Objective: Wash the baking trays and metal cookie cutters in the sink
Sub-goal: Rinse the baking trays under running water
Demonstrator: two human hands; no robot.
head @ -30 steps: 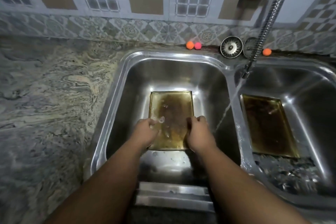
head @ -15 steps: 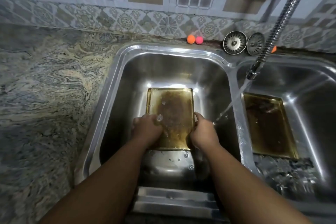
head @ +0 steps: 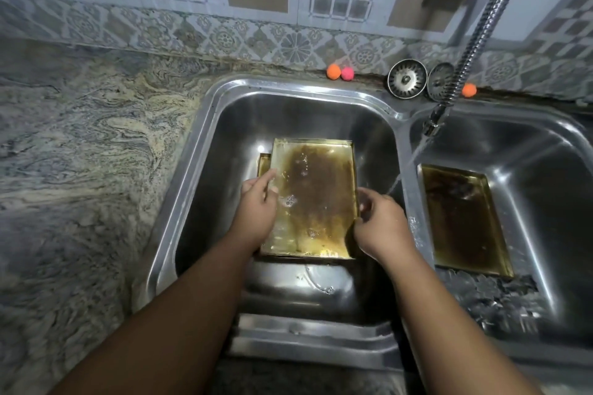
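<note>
Brassy-gold and badly browned, the top tray (head: 314,196) is hanging in the left basin (head: 205,138), its long axis running straight away from the person. Both hands are clamping it by the long sides: the left hand (head: 256,212) is curling round the left rim, the right hand (head: 382,228) is pinching the right rim with bent fingers. The water stream (head: 414,154) is falling just right of the tray, so the right hand is sitting nearer to it. I'm guessing the tray is heading that way for a rinse.

Compared with half a second back, the tray is riding higher and skewed right, uncovering the corner of a lower tray (head: 263,163) at far left, and the hands are gripping further up the sides. The third tray (head: 462,218) and cookie cutters (head: 494,295) are waiting in the right basin (head: 571,144) — untouched so far
</note>
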